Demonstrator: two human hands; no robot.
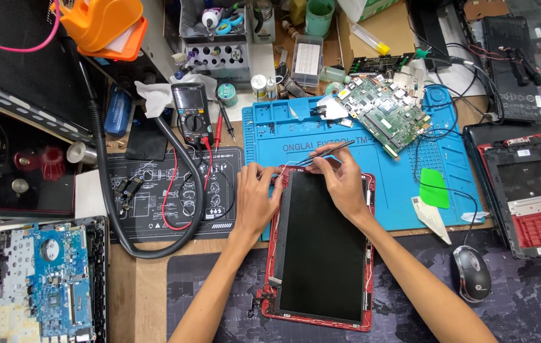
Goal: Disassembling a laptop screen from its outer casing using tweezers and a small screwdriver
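While the left hand steadies the red-framed screen at its 11 o'clock corner, right-hand fingers grasp tweezers at 12 o'clock, so the panel's removal from the frame looks barely begun.

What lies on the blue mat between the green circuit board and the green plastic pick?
In the head view, only thin black wires cross the blue mat between the green circuit board and the green pick.

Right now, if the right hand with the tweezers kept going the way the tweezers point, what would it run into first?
The right hand aims its tweezers up and to the right across the blue mat. The first thing on that line looks like the green circuit board, though the height above the mat is hard to judge.
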